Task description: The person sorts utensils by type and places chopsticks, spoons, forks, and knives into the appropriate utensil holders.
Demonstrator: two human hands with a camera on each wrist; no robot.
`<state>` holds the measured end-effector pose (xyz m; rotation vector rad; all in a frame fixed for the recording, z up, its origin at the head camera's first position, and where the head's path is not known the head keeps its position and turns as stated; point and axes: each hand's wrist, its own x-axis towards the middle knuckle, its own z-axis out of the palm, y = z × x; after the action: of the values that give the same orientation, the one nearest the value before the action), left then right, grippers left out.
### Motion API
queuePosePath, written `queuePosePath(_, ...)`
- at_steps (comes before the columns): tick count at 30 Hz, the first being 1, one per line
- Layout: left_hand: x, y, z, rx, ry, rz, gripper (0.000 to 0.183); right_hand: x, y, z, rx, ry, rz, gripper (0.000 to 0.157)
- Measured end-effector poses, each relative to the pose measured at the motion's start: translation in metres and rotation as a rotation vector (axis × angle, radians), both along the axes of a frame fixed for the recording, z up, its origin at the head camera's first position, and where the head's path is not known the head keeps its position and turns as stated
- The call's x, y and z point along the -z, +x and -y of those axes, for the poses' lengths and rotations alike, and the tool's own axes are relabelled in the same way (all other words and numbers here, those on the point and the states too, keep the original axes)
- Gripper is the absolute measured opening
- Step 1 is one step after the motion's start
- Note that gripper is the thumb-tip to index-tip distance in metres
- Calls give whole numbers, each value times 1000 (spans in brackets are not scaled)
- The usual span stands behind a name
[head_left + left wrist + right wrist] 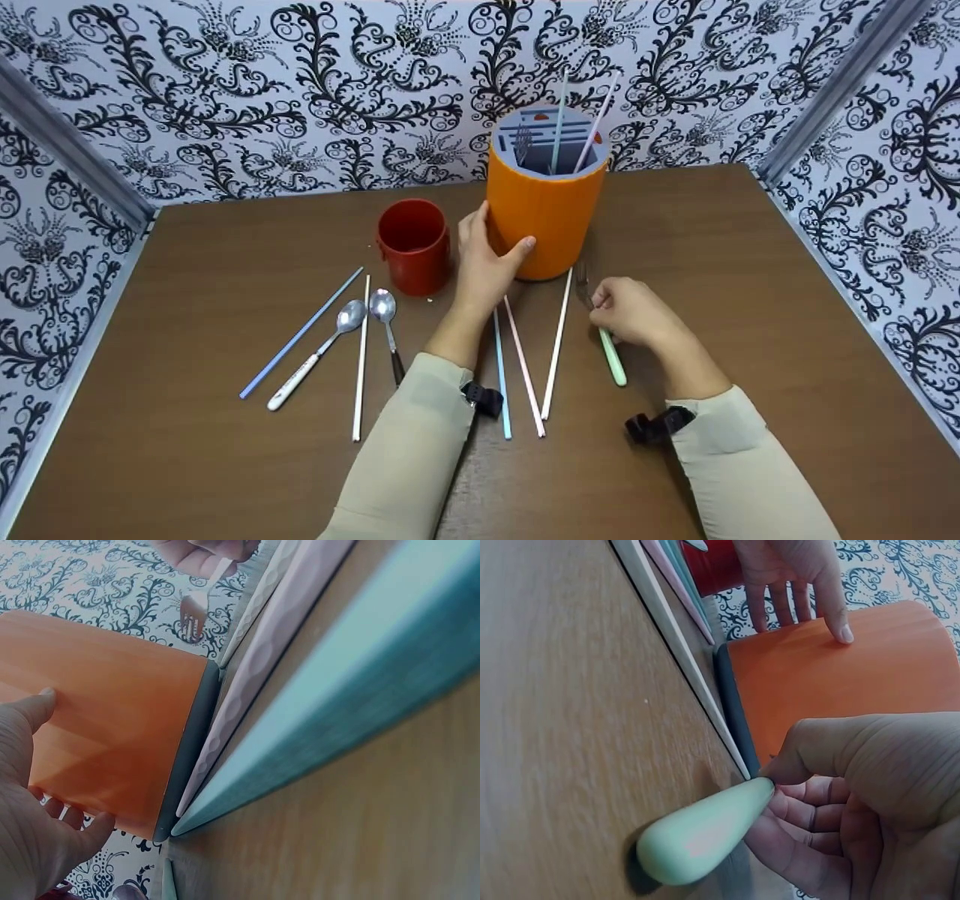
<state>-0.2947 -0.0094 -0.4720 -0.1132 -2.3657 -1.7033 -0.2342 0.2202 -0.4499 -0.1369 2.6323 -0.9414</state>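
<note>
My left hand (484, 262) holds the side of an orange cylindrical utensil holder (544, 214), thumb on its front and fingers round its left side. A fork and two chopsticks stand in the grey slotted top of the holder. Just right of the holder's base, my right hand (634, 309) pinches a fork (613, 360) with a light green handle, near where handle and metal meet. Its tines point toward the back. The right wrist view shows the green handle (705, 832) between thumb and fingers, its rounded end close to the tabletop.
Left of the holder stands a red cup (416, 255). Pink (525, 367), blue (501, 375) and white (556, 345) chopsticks lie before the holder. Further left are a white-handled spoon (300, 379), a dark-handled spoon (383, 306), and blue (300, 334) and white (361, 367) chopsticks. Patterned walls border the table.
</note>
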Motion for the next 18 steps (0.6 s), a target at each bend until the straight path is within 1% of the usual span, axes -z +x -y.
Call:
queuePosePath(8, -1, 0, 0, -3, -7, 24, 87, -3, -2, -2, 6, -85, -23, 16)
queuePosePath(13, -2, 0, 0, 7, 3, 43, 87, -8, -1, -4, 1, -148, -37, 14)
queuePosePath(18, -3, 1, 0, 8, 4, 46, 87, -15, 2, -6, 23, -248, -39, 14)
